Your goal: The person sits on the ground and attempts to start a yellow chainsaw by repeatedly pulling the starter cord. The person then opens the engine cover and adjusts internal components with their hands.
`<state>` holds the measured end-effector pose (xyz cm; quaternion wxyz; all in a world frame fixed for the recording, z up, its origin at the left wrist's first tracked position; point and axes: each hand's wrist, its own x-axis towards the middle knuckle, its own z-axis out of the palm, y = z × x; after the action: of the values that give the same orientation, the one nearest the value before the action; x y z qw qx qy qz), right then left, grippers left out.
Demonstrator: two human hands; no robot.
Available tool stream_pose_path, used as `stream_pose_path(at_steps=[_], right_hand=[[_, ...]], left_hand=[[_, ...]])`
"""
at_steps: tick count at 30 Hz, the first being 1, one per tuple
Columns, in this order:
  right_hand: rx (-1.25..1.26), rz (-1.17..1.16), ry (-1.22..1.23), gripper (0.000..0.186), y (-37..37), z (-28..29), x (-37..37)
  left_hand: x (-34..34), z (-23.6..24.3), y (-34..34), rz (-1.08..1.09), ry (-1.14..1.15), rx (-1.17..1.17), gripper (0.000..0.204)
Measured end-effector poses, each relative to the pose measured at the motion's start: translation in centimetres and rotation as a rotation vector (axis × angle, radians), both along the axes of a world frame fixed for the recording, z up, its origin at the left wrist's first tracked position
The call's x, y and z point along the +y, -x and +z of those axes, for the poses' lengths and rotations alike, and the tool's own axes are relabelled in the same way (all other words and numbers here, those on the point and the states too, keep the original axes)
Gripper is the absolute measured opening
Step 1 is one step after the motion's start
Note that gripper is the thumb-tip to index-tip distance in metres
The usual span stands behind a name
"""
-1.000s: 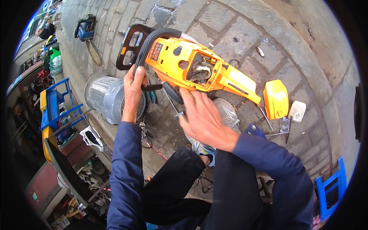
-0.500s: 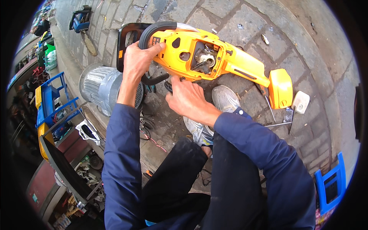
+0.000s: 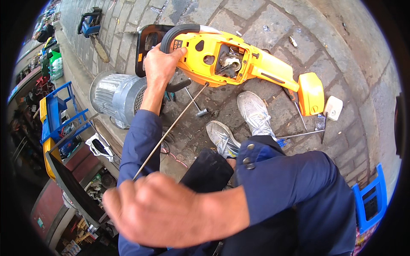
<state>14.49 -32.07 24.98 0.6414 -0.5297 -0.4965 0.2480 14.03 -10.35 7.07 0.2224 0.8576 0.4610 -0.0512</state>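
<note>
A yellow chainsaw lies ahead of my shoes, its inside showing through a square opening on top. My left hand is closed round its black front handle, the thumb lying on the yellow casing. From a hole in the near side of the casing, a starter cord runs taut toward me. My right hand, slightly blurred, is a fist at the cord's near end, low over my lap. Whatever grip the cord ends in is hidden inside that fist.
A grey electric motor stands left of the saw, with a T-shaped wrench nearby. Past the saw's rear lie a white plastic part and a screwdriver. A blue chainsaw sits far left; a blue plastic stool stands right.
My right hand has moved from the saw's near side back toward my body, drawing out a long stretch of starter cord. The saw and my left hand have shifted slightly right.
</note>
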Motion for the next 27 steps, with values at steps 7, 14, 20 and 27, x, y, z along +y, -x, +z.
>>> stream_pose_path(at_steps=[7, 14, 20, 27], right_hand=[[0.047, -0.227, -0.137, 0.028, 1.1, 4.5, 1.8], [0.044, 0.064, 0.797, 0.031, -1.7, -18.0, 1.7], [0.131, -0.003, 0.767, 0.027, -0.7, -17.3, 2.7], [0.012, 0.015, 0.126, 0.016, -0.8, -3.1, 0.5]], left_hand=[[-0.5, -0.2, -1.4, -0.03, 0.028, -0.024, 0.038], [0.4, -0.3, -0.1, 0.002, 0.087, -0.063, 0.04], [0.5, -0.6, -0.6, -0.007, 0.074, -0.021, 0.04], [0.0, 0.0, -0.4, -0.001, 0.063, -0.025, 0.039]])
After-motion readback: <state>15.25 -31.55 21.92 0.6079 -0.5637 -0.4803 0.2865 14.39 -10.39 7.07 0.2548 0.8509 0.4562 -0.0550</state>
